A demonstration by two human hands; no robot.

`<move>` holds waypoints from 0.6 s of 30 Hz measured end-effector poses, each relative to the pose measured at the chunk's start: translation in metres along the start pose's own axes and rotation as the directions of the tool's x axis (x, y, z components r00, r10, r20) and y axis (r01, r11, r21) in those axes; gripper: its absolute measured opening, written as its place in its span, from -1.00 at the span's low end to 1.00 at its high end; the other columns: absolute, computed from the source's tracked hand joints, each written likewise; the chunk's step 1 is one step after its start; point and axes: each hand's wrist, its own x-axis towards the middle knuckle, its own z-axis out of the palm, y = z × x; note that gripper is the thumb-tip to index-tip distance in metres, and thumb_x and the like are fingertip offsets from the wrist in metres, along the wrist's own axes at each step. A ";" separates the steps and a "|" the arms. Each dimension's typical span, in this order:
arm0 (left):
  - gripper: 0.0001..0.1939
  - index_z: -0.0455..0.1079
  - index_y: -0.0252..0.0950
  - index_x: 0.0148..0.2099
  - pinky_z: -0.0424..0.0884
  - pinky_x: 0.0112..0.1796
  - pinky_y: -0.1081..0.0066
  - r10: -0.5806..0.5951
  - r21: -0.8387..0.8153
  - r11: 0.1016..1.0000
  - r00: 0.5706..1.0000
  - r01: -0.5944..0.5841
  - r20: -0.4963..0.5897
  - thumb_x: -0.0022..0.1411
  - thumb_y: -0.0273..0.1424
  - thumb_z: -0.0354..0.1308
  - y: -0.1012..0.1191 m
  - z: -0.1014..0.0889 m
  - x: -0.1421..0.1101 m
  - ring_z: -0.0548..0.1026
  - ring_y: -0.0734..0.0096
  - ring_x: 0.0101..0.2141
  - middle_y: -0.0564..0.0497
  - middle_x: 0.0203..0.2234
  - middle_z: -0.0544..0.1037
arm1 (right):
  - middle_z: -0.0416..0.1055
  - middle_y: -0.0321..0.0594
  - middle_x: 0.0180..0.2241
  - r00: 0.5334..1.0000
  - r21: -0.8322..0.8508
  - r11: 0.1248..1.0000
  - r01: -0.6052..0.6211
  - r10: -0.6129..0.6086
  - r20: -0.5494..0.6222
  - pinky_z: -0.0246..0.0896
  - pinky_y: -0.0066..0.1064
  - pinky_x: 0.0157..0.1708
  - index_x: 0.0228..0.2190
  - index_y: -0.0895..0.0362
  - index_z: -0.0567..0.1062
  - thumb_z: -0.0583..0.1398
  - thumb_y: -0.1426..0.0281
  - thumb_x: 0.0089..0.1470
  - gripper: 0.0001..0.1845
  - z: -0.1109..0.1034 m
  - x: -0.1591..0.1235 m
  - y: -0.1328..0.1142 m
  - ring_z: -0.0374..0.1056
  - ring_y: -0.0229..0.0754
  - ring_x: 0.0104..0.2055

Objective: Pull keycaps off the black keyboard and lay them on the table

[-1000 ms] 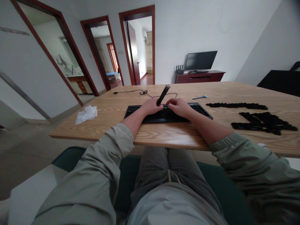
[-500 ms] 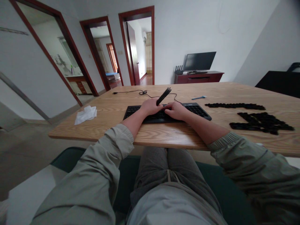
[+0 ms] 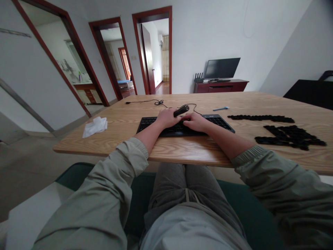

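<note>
A black keyboard [image 3: 221,123] lies on the table in front of me, its right part showing an open grid of key places. My left hand [image 3: 168,118] rests over its middle, closed round a dark, thick-tipped brush [image 3: 181,110] that leans right. The brush's lower end is hidden by my fingers. Close beside it, my right hand [image 3: 195,122] lies on the keyboard, thumb and forefinger drawn together toward the left hand. Whatever is between those fingertips is too small to make out. Black keycaps lie to the right in a row [image 3: 260,118] and a heap [image 3: 291,136].
Behind the keyboard runs its black cable [image 3: 160,102]. A small blue tool [image 3: 221,108] lies at the back. Crumpled white tissue [image 3: 95,126] is on the left of the wooden table [image 3: 125,147]. A television [image 3: 222,68] stands on a cabinet beyond.
The brush has tipped lower, its upper end swinging down and slightly toward the right hand. Both hands stay at almost the same place on the keyboard.
</note>
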 end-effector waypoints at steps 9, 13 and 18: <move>-0.75 0.37 -0.25 -0.06 0.35 -0.13 0.26 -0.033 -0.070 0.997 0.998 0.030 -0.044 0.20 -0.32 0.14 -0.001 0.005 0.001 0.54 0.16 -0.19 -0.07 -0.24 0.60 | 0.58 -0.16 -0.11 0.996 -0.104 0.994 -0.014 0.005 -0.092 0.22 -0.30 0.03 -0.08 0.11 0.64 0.13 0.41 0.09 -0.59 0.007 -0.002 0.000 0.43 -0.07 -0.08; -0.80 0.39 -0.25 -0.15 0.33 -0.11 0.26 -0.068 -0.037 0.997 0.995 0.066 -0.067 0.19 -0.30 0.16 -0.004 0.006 0.002 0.51 0.19 -0.18 -0.07 -0.25 0.59 | 0.58 -0.16 -0.15 0.990 -0.231 0.971 0.061 -0.089 -0.111 0.20 -0.25 0.01 0.01 0.05 0.59 0.14 0.38 0.07 -0.53 0.007 -0.007 -0.003 0.43 -0.04 -0.09; -0.82 0.43 -0.26 -0.15 0.32 -0.08 0.23 -0.064 0.002 0.998 0.994 0.064 -0.084 0.23 -0.34 0.09 -0.006 0.008 0.003 0.52 0.16 -0.15 -0.09 -0.23 0.60 | 0.56 -0.13 -0.10 0.990 -0.273 0.958 0.091 -0.116 -0.075 0.14 -0.22 0.05 0.11 0.00 0.53 0.13 0.35 0.10 -0.47 0.007 -0.009 -0.003 0.41 -0.02 -0.06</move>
